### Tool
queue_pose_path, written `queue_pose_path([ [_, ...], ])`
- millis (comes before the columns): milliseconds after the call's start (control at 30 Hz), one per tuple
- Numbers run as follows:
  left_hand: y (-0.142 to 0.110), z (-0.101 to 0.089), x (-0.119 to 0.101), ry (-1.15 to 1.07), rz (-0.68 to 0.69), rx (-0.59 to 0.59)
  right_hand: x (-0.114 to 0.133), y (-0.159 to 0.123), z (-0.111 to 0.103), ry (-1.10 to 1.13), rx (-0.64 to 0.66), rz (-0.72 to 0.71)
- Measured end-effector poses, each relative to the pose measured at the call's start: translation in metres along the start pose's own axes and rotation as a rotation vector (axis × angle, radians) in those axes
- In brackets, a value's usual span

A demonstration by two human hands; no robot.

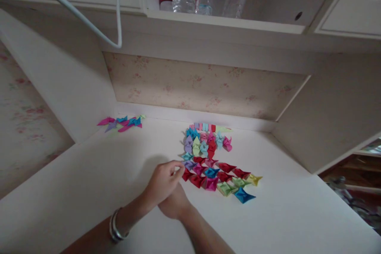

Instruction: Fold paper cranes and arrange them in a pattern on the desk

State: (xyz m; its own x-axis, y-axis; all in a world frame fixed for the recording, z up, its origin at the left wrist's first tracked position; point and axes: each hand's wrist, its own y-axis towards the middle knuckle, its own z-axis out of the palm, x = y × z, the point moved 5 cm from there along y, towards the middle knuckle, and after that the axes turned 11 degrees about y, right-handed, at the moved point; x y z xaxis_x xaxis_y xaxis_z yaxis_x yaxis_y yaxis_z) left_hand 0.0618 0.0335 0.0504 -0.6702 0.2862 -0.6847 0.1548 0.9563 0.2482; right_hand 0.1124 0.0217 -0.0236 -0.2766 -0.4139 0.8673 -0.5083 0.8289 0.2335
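Grip pinch-narrow on left hand [162, 180], indiscernible on right hand [174, 205], at left edge of folded papers [211, 172]; wide tabletop [86, 190] leftward.

One view, from your head: close above a smooth white desktop [89, 182], facing forward and down, pale floral-papered wall [196, 85] beyond.

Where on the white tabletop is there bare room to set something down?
The white tabletop is bare between the small multicoloured folded-paper pile and the larger multicoloured folded-paper cluster, and right of that cluster toward the white side panel. Crowded: the cluster and its left edge, where left hand and right hand overlap.
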Motion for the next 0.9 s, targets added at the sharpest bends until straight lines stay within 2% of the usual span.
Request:
queue_pose_path([
  [100,-0.001,-0.026,0.058,-0.019,-0.126,-0.033,0.013,0.0,-0.007,-0.019,-0.025,0.013],
  [200,0.007,-0.035,0.102,-0.101,-0.237,-0.061,0.017,0.002,-0.01,-0.005,-0.074,0.049],
  [267,0.014,-0.035,0.118,-0.13,-0.284,-0.089,0.014,0.005,-0.009,0.017,-0.116,0.101],
  [400,0.023,-0.03,0.125,-0.187,-0.301,-0.087,0.002,0.031,-0.007,0.192,-0.193,0.292],
  [467,0.023,-0.028,0.128,-0.255,-0.336,-0.055,0.007,0.061,-0.013,0.235,-0.268,0.292],
  [533,0.021,-0.026,0.132,-0.313,-0.396,-0.022,0.02,0.103,-0.019,0.144,-0.313,0.204],
  [600,0.02,-0.026,0.135,-0.327,-0.42,0.001,0.032,0.152,-0.016,-0.075,-0.244,0.133],
  [667,0.02,-0.026,0.136,-0.313,-0.404,0.012,0.036,0.2,-0.005,-0.149,-0.18,0.113],
  [767,0.023,-0.028,0.136,-0.28,-0.36,0.007,0.026,0.259,0.022,-0.234,-0.084,0.115],
  [900,0.026,-0.027,0.132,-0.311,-0.259,0.074,0.006,0.307,0.059,-0.349,0.056,0.105],
])
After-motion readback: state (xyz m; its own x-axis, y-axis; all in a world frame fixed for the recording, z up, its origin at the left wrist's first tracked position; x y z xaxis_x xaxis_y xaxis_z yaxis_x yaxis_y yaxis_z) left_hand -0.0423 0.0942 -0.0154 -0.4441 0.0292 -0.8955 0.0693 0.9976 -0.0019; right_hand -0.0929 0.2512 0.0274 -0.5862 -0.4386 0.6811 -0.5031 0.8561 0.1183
